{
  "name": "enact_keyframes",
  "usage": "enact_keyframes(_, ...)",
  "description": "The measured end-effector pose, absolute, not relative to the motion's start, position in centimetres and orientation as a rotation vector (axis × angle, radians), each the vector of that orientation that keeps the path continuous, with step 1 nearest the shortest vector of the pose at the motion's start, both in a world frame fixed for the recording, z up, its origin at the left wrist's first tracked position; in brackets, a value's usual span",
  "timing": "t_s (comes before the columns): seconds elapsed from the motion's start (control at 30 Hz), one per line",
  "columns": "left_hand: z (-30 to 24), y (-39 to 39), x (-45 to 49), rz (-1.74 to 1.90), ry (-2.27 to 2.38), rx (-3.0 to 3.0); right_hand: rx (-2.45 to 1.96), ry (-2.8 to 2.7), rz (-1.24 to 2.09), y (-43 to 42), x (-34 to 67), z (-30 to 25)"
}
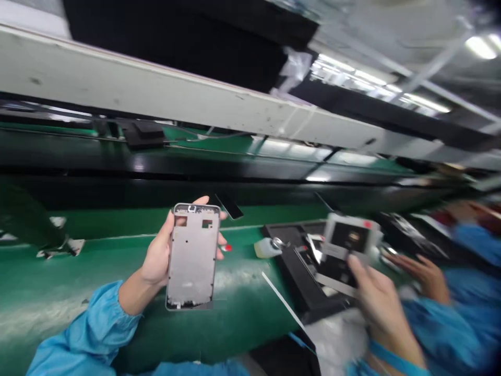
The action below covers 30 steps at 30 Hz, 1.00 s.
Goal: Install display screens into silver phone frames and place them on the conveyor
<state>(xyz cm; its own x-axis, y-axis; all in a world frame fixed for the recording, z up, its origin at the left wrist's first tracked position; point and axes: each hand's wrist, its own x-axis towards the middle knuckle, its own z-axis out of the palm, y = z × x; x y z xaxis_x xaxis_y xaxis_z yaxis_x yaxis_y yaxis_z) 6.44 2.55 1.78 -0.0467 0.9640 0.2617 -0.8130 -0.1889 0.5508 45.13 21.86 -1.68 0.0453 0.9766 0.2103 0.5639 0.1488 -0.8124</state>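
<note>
On the left, the person's left hand point(156, 258) is gripping a grey phone frame point(191, 256) by its long edges, thumb on the near side and fingers wrapping round the far side. It is holding the frame upright above the green bench point(58, 292), bare inner face turned toward the wearer; the hand is opening only as wide as the frame. To me this is looking like a checking or pairing step, with one part in each hand; any joining of the two is calling for a steady edge grip and a squaring-up of the right-hand part. Moving right, a small white bottle point(266, 248) is lying just beside a black tray point(301, 284); above that tray the right hand point(376, 297) is pinching a white-and-black part point(350, 237) — too blurred for me to name — with fingers closing on its lower edge. Farthest right, a co-worker's hand point(425, 271) in a blue sleeve is spreading flat over the trays.
</note>
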Motion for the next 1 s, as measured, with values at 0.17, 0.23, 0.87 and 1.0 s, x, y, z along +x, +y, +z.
enact_keyframes(0.17, -1.4, 5.1, 8.1, 1.304, 0.401, 0.634, -1.062, -1.685, 1.014, 14.9, 31.1, -3.7)
enact_keyframes(0.23, -2.4, 5.6, 8.3, 1.158, 0.423, 0.655, -1.010, -1.668, 1.022, 14.4, 27.7, -5.0)
enact_keyframes(0.87, -7.4, 8.0, 8.7, 1.244, 1.438, 2.152, -0.546, -1.027, 1.067, 16.4, 20.5, -2.2)
enact_keyframes(1.0, -7.7, 8.7, 8.9, 1.387, 1.407, 2.234, -0.507, -1.064, 0.991, 16.7, 20.7, -1.8)
